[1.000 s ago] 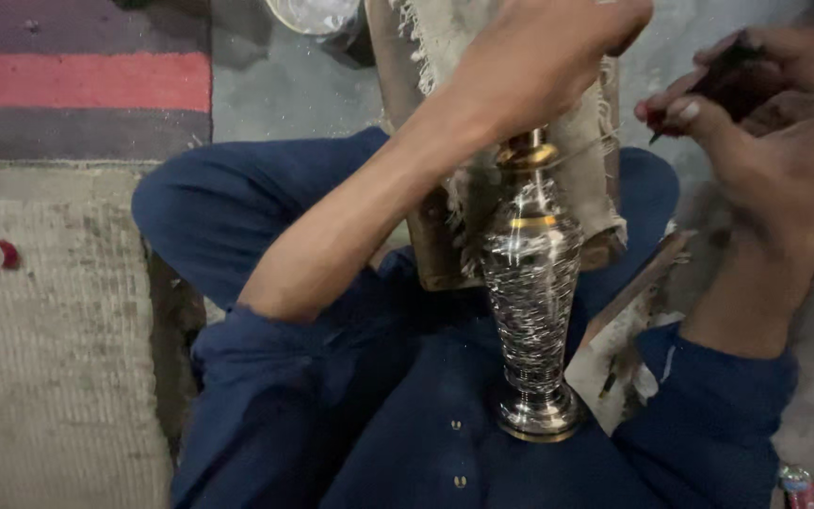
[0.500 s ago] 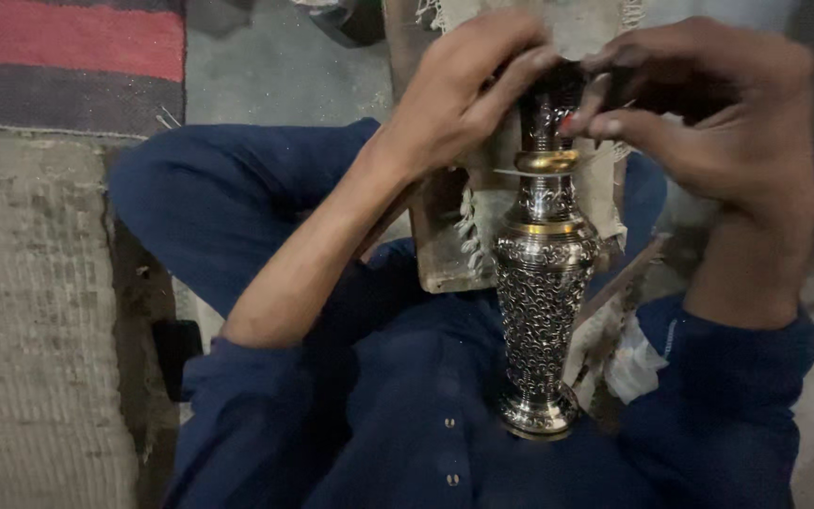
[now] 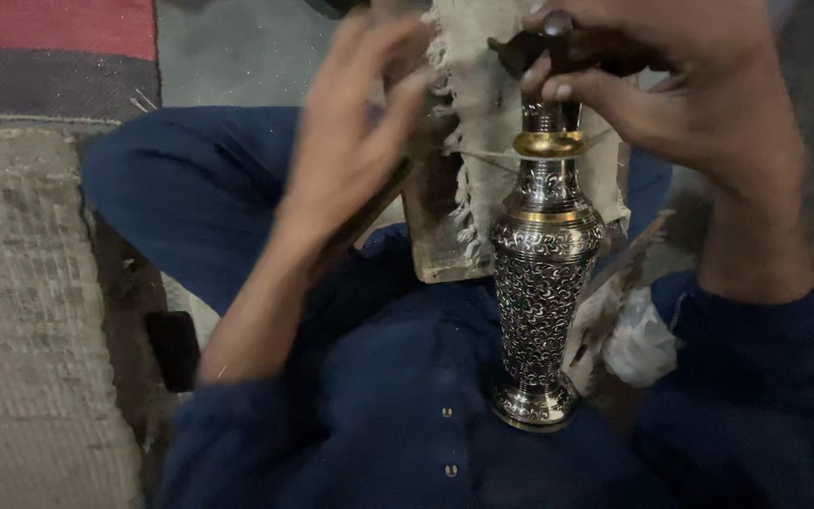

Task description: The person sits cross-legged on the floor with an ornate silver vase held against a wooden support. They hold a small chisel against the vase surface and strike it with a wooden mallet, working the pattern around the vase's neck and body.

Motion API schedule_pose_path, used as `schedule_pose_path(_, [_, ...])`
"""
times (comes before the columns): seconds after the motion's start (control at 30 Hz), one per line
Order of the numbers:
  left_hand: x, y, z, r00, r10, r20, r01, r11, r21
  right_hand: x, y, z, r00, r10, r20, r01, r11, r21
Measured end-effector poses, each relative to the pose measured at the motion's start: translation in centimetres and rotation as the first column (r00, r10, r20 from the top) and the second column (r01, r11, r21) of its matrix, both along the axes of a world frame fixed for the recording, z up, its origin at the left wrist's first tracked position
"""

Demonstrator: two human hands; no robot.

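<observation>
The woven mat (image 3: 30, 311) is lying at nine o'clock, coarse and pale grey-brown, with a red and dark striped rug (image 3: 49, 47) showing at eleven o'clock beyond it. Filling the middle and six o'clock is the person's dark blue clothing (image 3: 398, 415), soft cloth with small buttons down the front, one knee bending up toward ten o'clock.

Since half a second ago the left hand (image 3: 350, 160) has been coming off the top of the vase; it is now hovering loose at eleven o'clock of the vessel, fingers spread and motion-blurred, gripping nothing that can be made out. That is leaving the hold to the other side alone, so the work at the mouth appears to be passing to one hand.

The metal vase (image 3: 541, 273) is standing upright in the lap, its flared foot resting on the blue cloth at six o'clock. It is shining silver, densely engraved with curling scrollwork, swelling at the shoulder and narrowing to a neck ringed by a smooth brass-coloured band.

The right hand (image 3: 680, 104), at one o'clock, is curling over the neck and clasping a dark tool (image 3: 572, 52) against the mouth; what kind of tool cannot be told.

Behind the neck a frayed beige cloth (image 3: 478, 113) is hanging over a worn wooden block (image 3: 445, 236).
</observation>
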State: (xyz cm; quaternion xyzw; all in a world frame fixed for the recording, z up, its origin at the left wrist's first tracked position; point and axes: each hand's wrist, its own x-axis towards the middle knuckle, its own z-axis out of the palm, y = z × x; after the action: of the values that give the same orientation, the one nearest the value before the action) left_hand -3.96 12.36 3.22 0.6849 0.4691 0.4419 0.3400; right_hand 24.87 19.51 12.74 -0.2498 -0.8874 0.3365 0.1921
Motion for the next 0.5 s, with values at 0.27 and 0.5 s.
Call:
schedule_pose_path(0.27, [-6.0, -10.3, -2.6, 0.967, -0.248, -0.048, 0.136, 0.673, -0.727, 2.2, -0.3, -2.6, 0.999, -0.048, 0.008, 0.048, 0.999, 0.026])
schedule_pose_path(0.5, [-3.8, -9.8, -1.6, 0.944, -0.02, 0.33, 0.159, 0.902, -0.401, 2.8, 0.0, -4.9, 0.99, -0.008, -0.143, 0.007, 1.0, -0.006])
